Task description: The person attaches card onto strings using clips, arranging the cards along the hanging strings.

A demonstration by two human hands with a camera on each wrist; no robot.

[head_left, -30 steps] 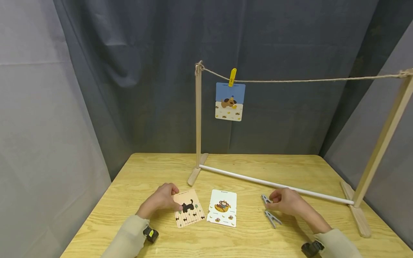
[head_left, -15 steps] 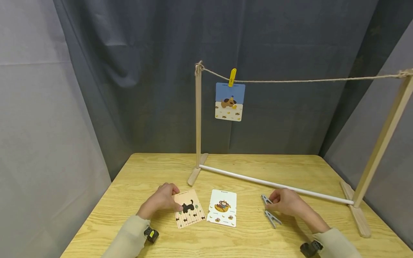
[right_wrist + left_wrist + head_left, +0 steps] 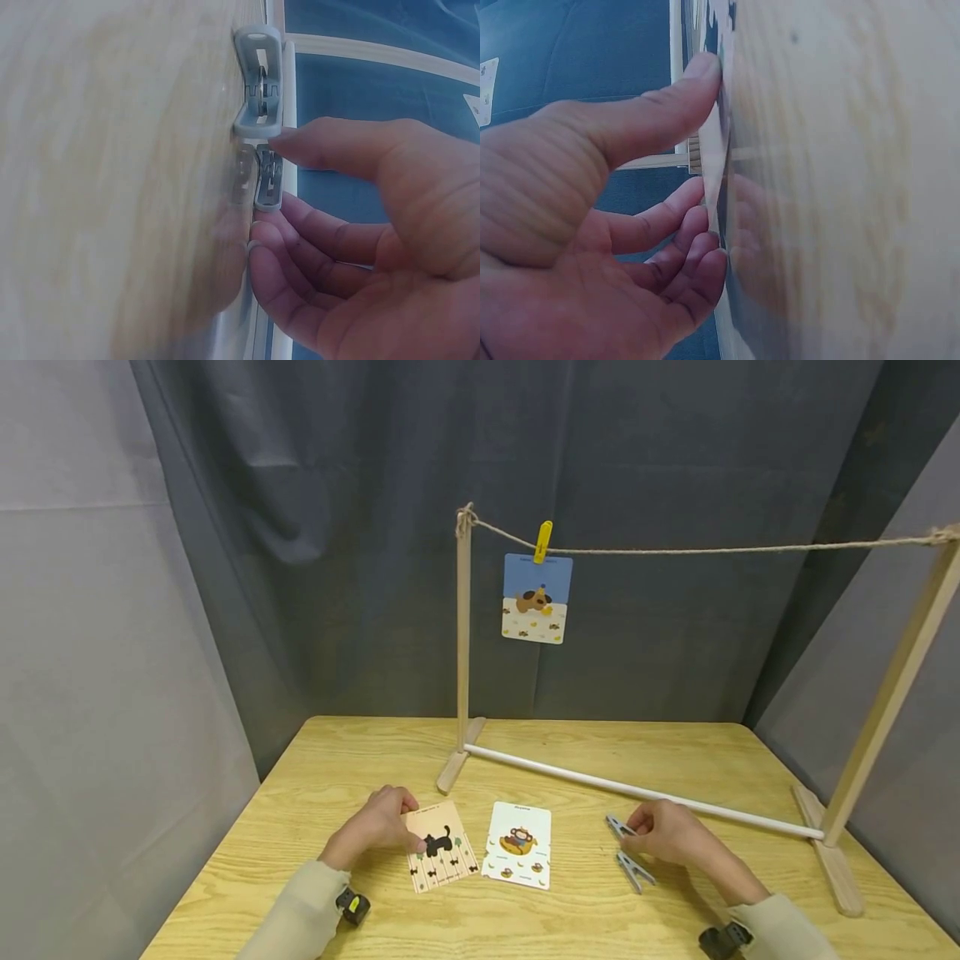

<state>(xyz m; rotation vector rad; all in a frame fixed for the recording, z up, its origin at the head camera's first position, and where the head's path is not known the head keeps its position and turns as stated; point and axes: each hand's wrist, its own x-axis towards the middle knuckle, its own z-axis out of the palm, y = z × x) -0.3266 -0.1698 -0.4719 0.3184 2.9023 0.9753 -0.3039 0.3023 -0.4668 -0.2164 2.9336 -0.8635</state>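
Observation:
In the head view my left hand [image 3: 375, 827] holds the left edge of a peach card with a black cat [image 3: 442, 847]. The left wrist view has the thumb [image 3: 701, 71] on the card's face and the curled fingertips at its edge, close to the tabletop. To the right lies a white monkey card [image 3: 517, 845]. My right hand [image 3: 663, 832] pinches the farther grey clothespin [image 3: 270, 178] between thumb and fingers, low over the table. A second grey clothespin [image 3: 635, 871] lies just nearer, beside the thumb.
A wooden stand with posts [image 3: 462, 635] and a white bottom bar [image 3: 570, 774] crosses the table [image 3: 360, 752]. From its twine [image 3: 697, 552], a yellow clothespin [image 3: 543, 542] hangs a dog card [image 3: 536, 602]. A dark curtain [image 3: 360, 610] hangs behind.
Both hands stay in place on the card and the clothespin. The head view has shifted very slightly; nothing else has visibly moved.

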